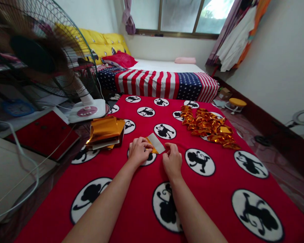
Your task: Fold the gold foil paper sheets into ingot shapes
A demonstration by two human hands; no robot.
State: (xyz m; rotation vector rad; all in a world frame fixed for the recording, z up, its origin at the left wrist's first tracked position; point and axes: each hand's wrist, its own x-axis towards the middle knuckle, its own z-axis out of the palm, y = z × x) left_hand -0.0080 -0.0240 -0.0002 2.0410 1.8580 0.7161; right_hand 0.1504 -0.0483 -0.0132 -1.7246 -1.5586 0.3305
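Note:
A small sheet of gold foil paper (157,144) lies on the red cloth, its pale back mostly up and a gold strip showing along its left side. My left hand (140,150) grips that gold side, thumb and fingers closed on it. Just off the sheet's right corner is my right hand (172,158), its fingers curled; whether anything is between them is hidden. To the left rests a stack of gold foil sheets (106,130). At the right lie several folded gold foil pieces (207,126) in rows.
The red cloth (131,216) with monkey prints covers the surface before me. A standing fan (86,109) is at the left, blades blurred. Behind is a bed with a striped, starred cover (152,83). A yellow-topped stool (237,102) stands on the floor at right.

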